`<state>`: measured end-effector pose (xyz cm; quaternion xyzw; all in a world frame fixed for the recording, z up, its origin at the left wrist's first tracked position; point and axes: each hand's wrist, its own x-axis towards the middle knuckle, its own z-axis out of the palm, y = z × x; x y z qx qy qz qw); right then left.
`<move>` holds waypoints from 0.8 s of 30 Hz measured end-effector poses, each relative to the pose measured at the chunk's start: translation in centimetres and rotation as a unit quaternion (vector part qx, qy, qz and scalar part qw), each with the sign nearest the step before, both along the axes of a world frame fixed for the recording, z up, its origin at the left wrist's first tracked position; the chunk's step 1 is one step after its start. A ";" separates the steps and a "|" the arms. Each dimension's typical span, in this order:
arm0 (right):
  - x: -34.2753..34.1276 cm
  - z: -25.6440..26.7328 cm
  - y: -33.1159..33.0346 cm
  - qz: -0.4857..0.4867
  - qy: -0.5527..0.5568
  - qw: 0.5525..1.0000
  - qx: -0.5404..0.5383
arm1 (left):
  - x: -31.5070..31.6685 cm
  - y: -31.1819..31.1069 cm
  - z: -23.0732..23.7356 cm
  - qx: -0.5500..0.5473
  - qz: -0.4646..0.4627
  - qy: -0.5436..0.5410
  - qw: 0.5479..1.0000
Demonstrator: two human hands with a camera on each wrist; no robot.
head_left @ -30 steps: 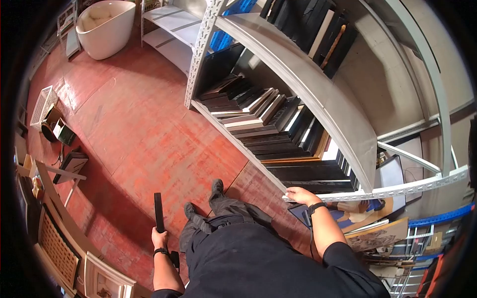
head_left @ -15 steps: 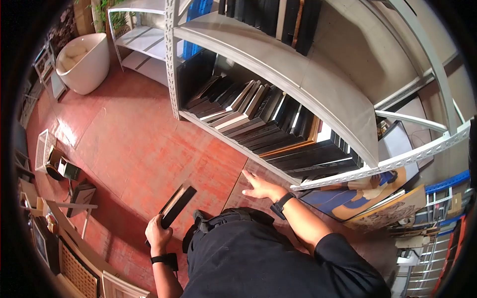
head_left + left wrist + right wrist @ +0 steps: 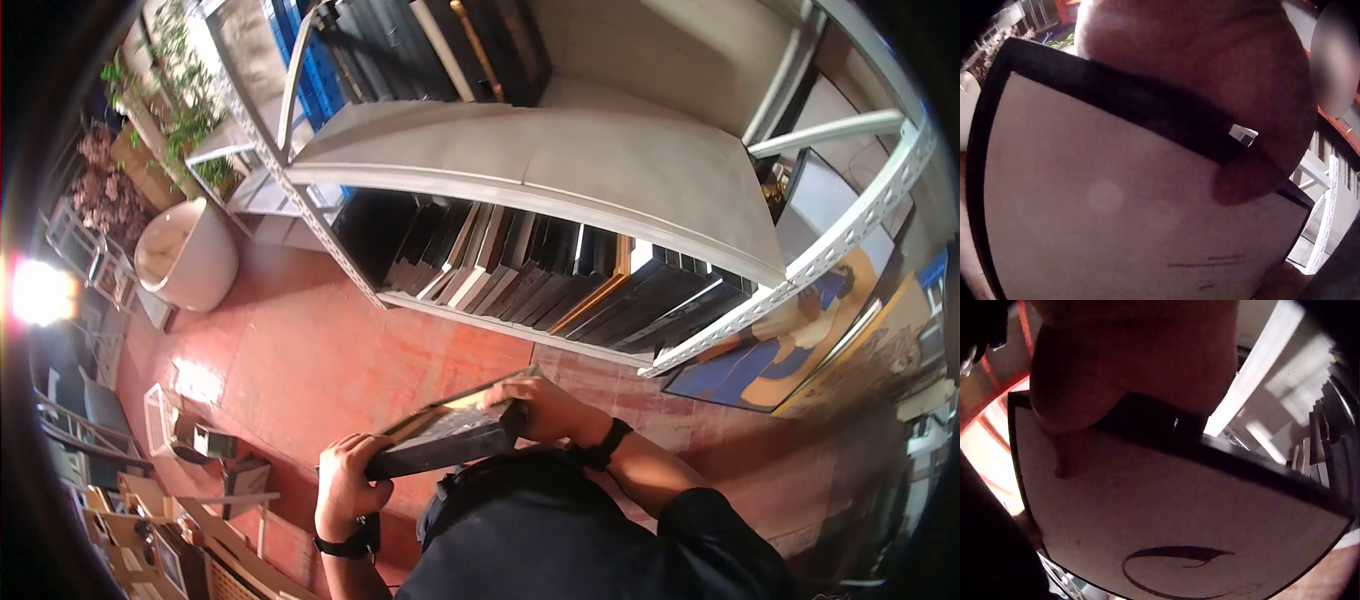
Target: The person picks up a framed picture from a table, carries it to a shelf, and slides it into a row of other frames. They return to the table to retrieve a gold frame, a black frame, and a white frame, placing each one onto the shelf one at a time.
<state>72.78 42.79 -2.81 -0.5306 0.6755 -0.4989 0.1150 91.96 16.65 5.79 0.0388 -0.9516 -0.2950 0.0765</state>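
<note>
A black-edged picture frame (image 3: 440, 452) is held between both hands, close in front of my body and tilted in the head view. My left hand (image 3: 348, 482) grips its left end, with the thumb over the pale face (image 3: 1097, 187) in the left wrist view. At the other end my right hand (image 3: 548, 408) holds the frame with fingers over its far edge. In the right wrist view the face carries a dark curling line (image 3: 1172, 553), and the right thumb (image 3: 1063, 453) lies over the face.
Ahead stands a metal shelf rack (image 3: 520, 175) with a lower row of mostly black frames (image 3: 540, 270). A painting in blue and tan (image 3: 760, 350) leans by its right end. On the red floor (image 3: 290, 330) at far left are a white tub (image 3: 190, 260) and a small white basket (image 3: 158, 420).
My right hand has left the shelf's corner and taken hold of the frame. The left hand has raised the frame from my side to before my body. The view has turned toward the shelf.
</note>
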 end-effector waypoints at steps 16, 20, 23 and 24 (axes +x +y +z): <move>-4.8 7.8 19.0 -0.210 -0.243 0.920 -0.224 | -9.1 6.1 4.8 0.073 0.131 0.310 0.939; -7.1 8.6 21.4 -0.195 -0.201 0.915 -0.290 | -12.5 6.0 3.6 0.184 -0.052 0.343 0.920; -8.7 7.9 21.8 -0.163 -0.138 0.914 -0.344 | -12.0 7.5 3.8 0.334 -0.079 0.251 0.905; -9.8 4.5 22.6 -0.221 -0.227 0.908 -0.274 | -11.5 7.4 3.5 0.372 -0.067 0.187 0.907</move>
